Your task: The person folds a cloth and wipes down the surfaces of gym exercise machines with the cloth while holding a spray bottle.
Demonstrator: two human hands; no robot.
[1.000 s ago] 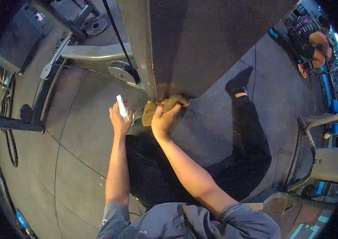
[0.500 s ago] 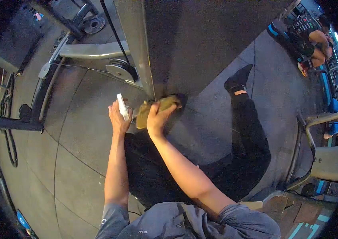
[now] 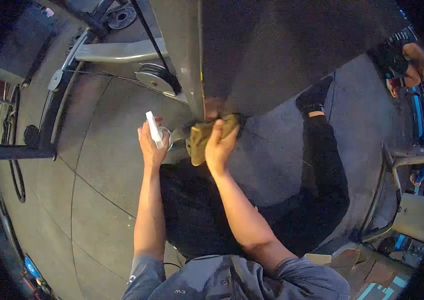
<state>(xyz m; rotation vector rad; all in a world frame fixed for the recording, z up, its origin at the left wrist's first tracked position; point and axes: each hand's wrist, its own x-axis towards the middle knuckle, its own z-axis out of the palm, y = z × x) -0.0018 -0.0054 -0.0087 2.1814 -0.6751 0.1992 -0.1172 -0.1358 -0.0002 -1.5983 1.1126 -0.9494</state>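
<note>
My left hand (image 3: 151, 145) is closed around a bottle with a white spray head (image 3: 154, 129), held upright over the floor. The bottle's body is mostly hidden from above. In my right hand (image 3: 219, 150) is a bunched brown-yellow cloth (image 3: 202, 142), pressed to the bottom of a large dark panel (image 3: 272, 55), just right of its grey metal edge post (image 3: 189, 55). My thumb lies on top of the cloth, and the other fingers are partly hidden.
A pulley (image 3: 154, 78) with a cable sits left of the post, below a grey frame tube (image 3: 117, 51). My outstretched leg (image 3: 324, 155) lies on the right. Another person (image 3: 414, 65) is at the far right, beyond a metal-framed machine (image 3: 412, 215).
My right hand and the cloth first shifted left, then back to the right along the panel's base. The view has turned slightly. My left hand still holds the bottle.
</note>
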